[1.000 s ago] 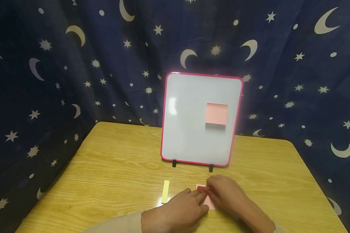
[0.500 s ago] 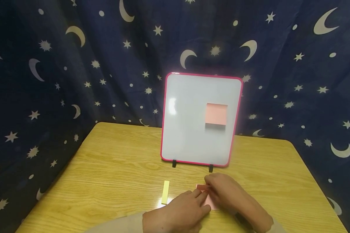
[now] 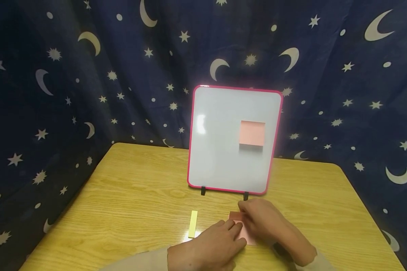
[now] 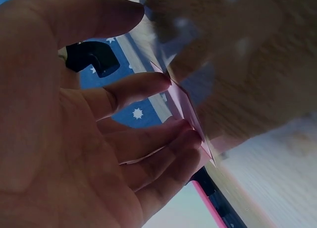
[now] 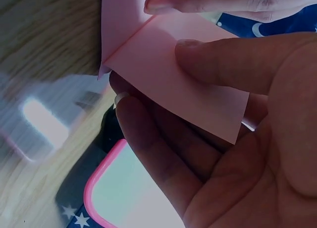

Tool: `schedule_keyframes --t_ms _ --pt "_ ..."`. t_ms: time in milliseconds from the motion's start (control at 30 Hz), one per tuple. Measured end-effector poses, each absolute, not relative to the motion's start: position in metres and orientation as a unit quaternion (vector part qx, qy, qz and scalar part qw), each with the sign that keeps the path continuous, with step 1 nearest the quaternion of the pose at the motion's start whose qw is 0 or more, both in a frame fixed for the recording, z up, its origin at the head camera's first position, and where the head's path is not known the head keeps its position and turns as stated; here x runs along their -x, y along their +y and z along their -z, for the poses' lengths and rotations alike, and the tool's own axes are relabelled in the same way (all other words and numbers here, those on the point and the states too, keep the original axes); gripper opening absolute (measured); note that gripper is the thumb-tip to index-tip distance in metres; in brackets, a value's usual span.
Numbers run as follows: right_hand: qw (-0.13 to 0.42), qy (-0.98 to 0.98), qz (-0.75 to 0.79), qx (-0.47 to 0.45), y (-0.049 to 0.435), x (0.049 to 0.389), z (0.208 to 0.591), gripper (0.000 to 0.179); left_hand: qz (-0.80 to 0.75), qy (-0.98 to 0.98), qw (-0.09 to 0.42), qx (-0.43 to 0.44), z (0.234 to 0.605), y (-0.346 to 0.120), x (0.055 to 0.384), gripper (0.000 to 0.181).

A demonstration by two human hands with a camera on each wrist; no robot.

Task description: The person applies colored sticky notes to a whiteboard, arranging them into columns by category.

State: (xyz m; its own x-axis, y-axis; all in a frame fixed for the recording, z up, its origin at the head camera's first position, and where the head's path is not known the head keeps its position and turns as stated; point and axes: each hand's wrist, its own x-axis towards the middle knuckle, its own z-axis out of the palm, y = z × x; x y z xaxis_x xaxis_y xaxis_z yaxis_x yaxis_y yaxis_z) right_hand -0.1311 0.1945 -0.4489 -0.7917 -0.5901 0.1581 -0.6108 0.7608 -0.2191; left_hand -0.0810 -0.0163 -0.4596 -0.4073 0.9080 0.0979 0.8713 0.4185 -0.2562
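A pink sticky-note pad (image 3: 248, 236) lies on the table between the two hands. The fingertips of my left hand (image 3: 213, 242) press down on it, fingers fairly straight and thumb apart, as the left wrist view shows. My right hand (image 3: 266, 222) pinches the top sticky note (image 5: 213, 101) between thumb and fingers. That note bends up from the pad along a crease in the right wrist view. Much of the pad is hidden under the hands in the head view.
A narrow yellow sticky-note strip (image 3: 193, 224) lies left of the pad. Behind stands a whiteboard (image 3: 217, 150) with a pink rim, on black feet, bearing one pink note (image 3: 252, 133) at its right. A dark curtain (image 3: 139, 75) with moons and stars hangs behind the table (image 3: 132, 188).
My right hand has moved slightly away from me and upward, with the pinched note. My left hand stays on the pad with only a small shift.
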Motion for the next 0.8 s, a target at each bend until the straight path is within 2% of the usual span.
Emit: schedule_keyframes --t_ms 200,400,800 --pt "0.029 -0.94 -0.131 -0.312 0.194 0.134 0.448 0.041 -0.086 -0.832 0.12 0.534 0.46 -0.017 0.08 0.041" --pt "0.051 -0.937 -0.123 -0.323 0.198 0.139 0.447 0.041 -0.081 -0.828 0.134 0.538 0.46 -0.018 0.081 0.043" --pt "0.058 -0.938 -0.12 -0.319 0.2 0.144 0.446 0.041 -0.078 -0.824 0.149 0.541 0.462 -0.018 0.081 0.044"
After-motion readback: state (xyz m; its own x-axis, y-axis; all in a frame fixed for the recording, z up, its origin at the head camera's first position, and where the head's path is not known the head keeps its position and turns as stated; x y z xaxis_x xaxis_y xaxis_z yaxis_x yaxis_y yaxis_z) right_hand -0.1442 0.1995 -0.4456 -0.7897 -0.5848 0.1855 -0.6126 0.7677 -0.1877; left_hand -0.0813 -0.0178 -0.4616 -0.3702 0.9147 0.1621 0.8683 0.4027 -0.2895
